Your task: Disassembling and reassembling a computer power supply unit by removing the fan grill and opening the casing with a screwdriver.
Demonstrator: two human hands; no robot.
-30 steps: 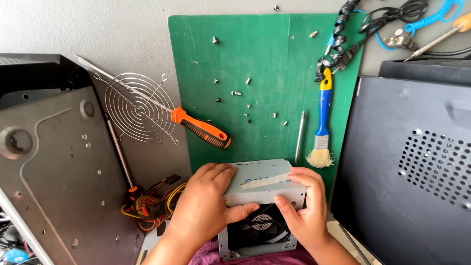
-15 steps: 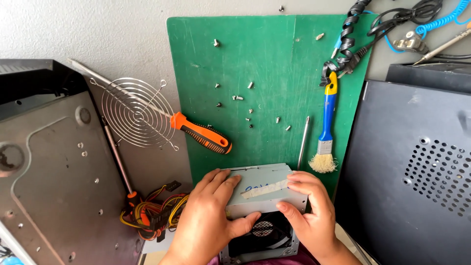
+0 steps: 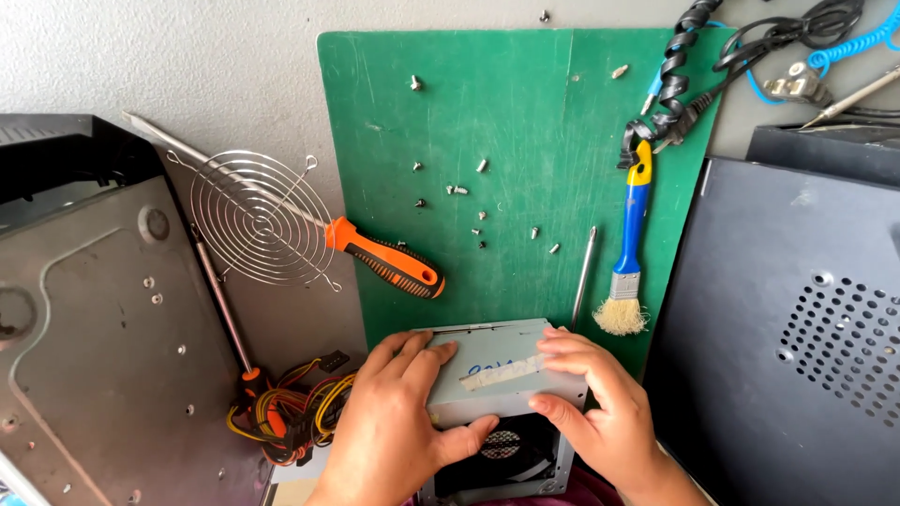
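A grey metal power supply box (image 3: 497, 375) stands at the near edge of a green cutting mat (image 3: 506, 122). A strip of tape crosses its top and a black fan (image 3: 502, 454) shows in its near face. My left hand (image 3: 398, 431) grips the box's left side, thumb across the front. My right hand (image 3: 600, 412) clasps the right side, fingers over the top. A bundle of yellow, red and black wires (image 3: 286, 422) trails from the box to the left.
Several loose screws (image 3: 459, 192) lie on the mat. An orange-handled screwdriver (image 3: 384, 262) rests over a round wire fan grille (image 3: 258, 220). A blue-handled brush (image 3: 628, 253) and a thin rod (image 3: 583, 276) lie right of the screws. Computer case panels flank both sides (image 3: 103, 356) (image 3: 797, 328).
The view has shifted slightly, so the scene sits a bit lower and to the right. Both hands keep the same hold on the box, which has not visibly moved on the mat.
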